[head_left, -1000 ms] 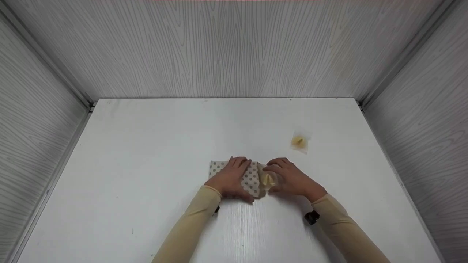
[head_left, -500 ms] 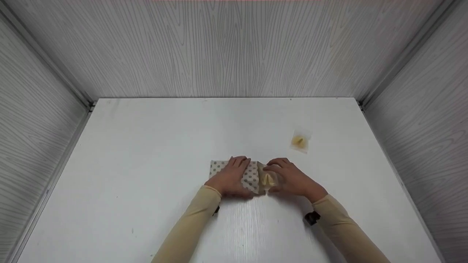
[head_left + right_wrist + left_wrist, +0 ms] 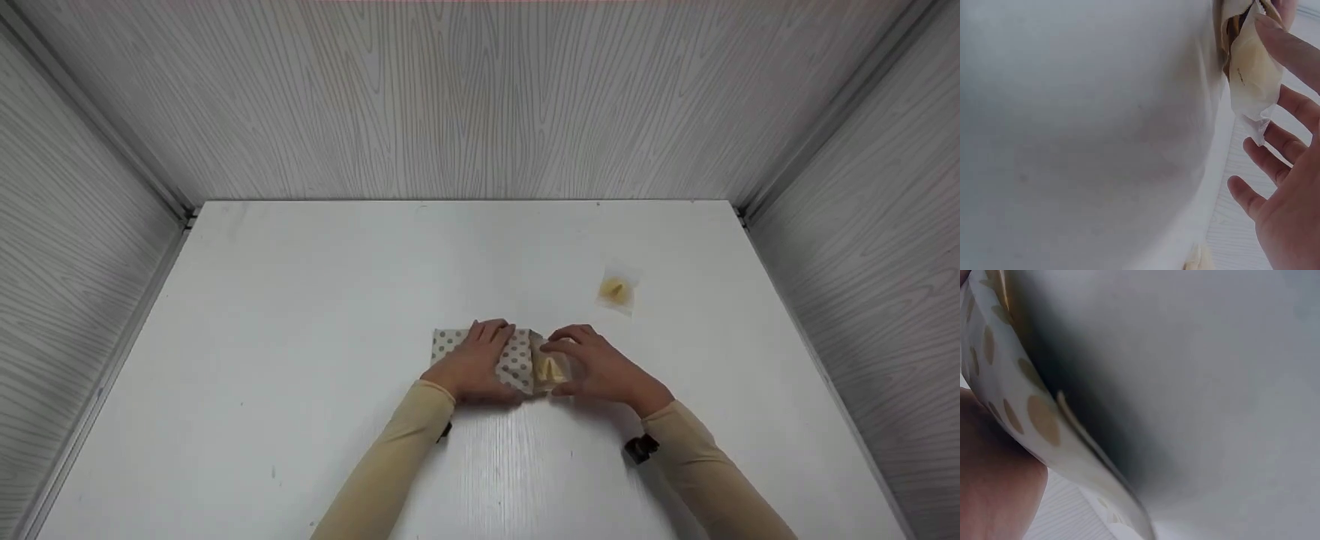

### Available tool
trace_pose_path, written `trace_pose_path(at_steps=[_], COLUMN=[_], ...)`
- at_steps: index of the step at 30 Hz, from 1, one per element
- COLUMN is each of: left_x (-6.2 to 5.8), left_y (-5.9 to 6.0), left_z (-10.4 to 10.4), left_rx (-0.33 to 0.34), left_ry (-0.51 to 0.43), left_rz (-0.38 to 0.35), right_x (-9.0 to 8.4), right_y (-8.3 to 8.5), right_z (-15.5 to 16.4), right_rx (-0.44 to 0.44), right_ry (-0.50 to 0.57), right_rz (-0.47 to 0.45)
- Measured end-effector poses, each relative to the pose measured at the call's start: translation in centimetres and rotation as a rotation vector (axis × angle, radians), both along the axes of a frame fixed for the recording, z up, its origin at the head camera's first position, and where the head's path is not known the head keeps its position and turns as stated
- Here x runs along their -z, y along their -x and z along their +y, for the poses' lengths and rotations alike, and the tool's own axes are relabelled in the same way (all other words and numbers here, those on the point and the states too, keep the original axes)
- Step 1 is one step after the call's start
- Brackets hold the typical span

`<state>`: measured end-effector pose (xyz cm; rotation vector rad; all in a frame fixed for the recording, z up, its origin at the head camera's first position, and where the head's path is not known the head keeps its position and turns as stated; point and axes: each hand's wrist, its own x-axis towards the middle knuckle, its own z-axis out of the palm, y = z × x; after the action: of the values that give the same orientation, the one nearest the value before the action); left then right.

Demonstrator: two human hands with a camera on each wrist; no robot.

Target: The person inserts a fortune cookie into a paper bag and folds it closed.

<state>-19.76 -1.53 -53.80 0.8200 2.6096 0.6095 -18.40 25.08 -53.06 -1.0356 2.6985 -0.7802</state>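
Observation:
A paper bag [image 3: 516,360] with grey-brown dots lies flat on the white table, its mouth toward the right. My left hand [image 3: 476,367] lies across the bag and grips it, fingers at the far edge and thumb at the near one. In the left wrist view the dotted side of the bag [image 3: 1010,382] bulges beside part of that hand. At the mouth sits a clear-wrapped fortune cookie [image 3: 551,369], partly inside. My right hand [image 3: 600,369] holds it between thumb and fingers. The right wrist view shows the cookie's wrapper [image 3: 1252,79] entering the bag's opening [image 3: 1233,34].
A second wrapped fortune cookie [image 3: 616,291] lies farther back on the right of the white table [image 3: 300,300]. Wood-grain panels [image 3: 480,97] close off the back and both sides. Small dark devices [image 3: 641,448] are strapped at the wrists.
The bag's near corner at the mouth has drawn in slightly, and my left thumb has shifted a little away from me. The right hand and both cookies stay almost where they were.

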Motion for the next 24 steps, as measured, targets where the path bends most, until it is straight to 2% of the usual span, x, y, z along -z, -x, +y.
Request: trace_pose_path(at_steps=[10, 16, 24], left_x=[0.0, 0.2, 0.3], left_y=[-0.1, 0.0, 0.2], left_z=[0.3, 0.2, 0.2], left_rx=[0.006, 0.027, 0.015], left_ry=[-0.022, -0.015, -0.034], left_rz=[0.015, 0.057, 0.051], right_x=[0.3, 0.5, 1.0], right_y=[0.0, 0.0, -0.1], right_z=[-1.1, -1.7, -1.4], right_rx=[0.031, 0.092, 0.08], right_ry=[-0.008, -0.008, 0.064], right_rz=[0.039, 0.024, -0.001])
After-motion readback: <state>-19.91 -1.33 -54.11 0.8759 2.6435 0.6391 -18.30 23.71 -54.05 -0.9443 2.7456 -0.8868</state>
